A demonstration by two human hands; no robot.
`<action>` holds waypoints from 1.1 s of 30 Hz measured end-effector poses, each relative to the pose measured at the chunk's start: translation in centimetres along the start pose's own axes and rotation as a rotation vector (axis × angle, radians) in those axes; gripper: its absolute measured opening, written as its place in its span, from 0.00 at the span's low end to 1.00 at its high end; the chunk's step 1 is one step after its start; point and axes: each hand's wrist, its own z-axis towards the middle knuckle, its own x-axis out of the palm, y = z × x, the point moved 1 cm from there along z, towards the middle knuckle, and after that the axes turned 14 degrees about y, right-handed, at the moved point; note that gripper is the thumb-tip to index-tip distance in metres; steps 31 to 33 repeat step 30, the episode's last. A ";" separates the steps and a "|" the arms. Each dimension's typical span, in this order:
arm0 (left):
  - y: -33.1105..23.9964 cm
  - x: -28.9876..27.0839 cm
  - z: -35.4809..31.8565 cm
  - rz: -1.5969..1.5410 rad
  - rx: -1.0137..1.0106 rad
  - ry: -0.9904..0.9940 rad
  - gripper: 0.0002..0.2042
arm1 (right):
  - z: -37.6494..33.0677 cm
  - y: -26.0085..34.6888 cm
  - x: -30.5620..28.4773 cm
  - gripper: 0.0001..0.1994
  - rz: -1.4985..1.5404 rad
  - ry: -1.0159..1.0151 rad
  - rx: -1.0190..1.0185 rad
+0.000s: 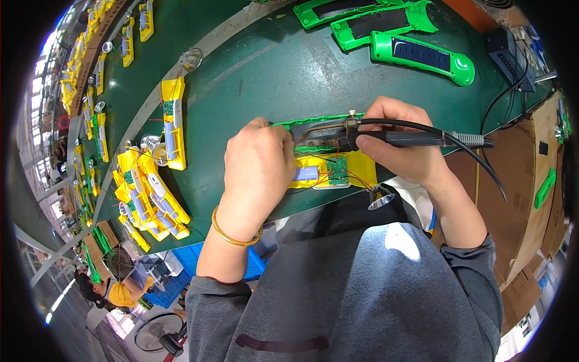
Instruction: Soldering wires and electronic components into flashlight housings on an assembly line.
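Note:
My right hand [416, 166] grips the dark handle of a soldering iron [416, 140], with a black cable or tube running along it. Its metal front end points left, over an open green casing half [316, 119] at the table's near edge. My left hand [258, 160] is closed at the casing's left end; what its fingers hold is hidden. Just nearer to me lies a yellow casing half [365, 166] with a blue battery cell [306, 174], a green circuit board [339, 172] and thin wires. A shiny reflector cup [381, 200] hangs by the table edge.
Several green casings with dark panels [422, 55] lie at the far right. On the left are one yellow assembly [174, 130] and a pile of others [145, 196]. A blue control box [511, 60] stands at right. Another person [117, 292] sits at lower left.

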 end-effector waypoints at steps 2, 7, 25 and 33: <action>0.1 0.0 0.0 0.001 -0.002 -0.004 0.03 | -0.1 0.1 -0.2 0.07 0.017 0.004 0.011; 0.5 0.0 0.2 -0.043 0.005 -0.012 0.03 | -0.2 0.5 -0.7 0.07 0.241 -0.034 0.013; 0.2 0.0 0.5 -0.006 -0.037 0.029 0.03 | -0.8 -1.1 -0.6 0.08 0.444 -0.454 -0.131; -0.2 -0.9 -0.2 -0.010 -0.005 0.009 0.04 | -1.2 -1.3 -1.0 0.11 0.478 -0.521 -0.158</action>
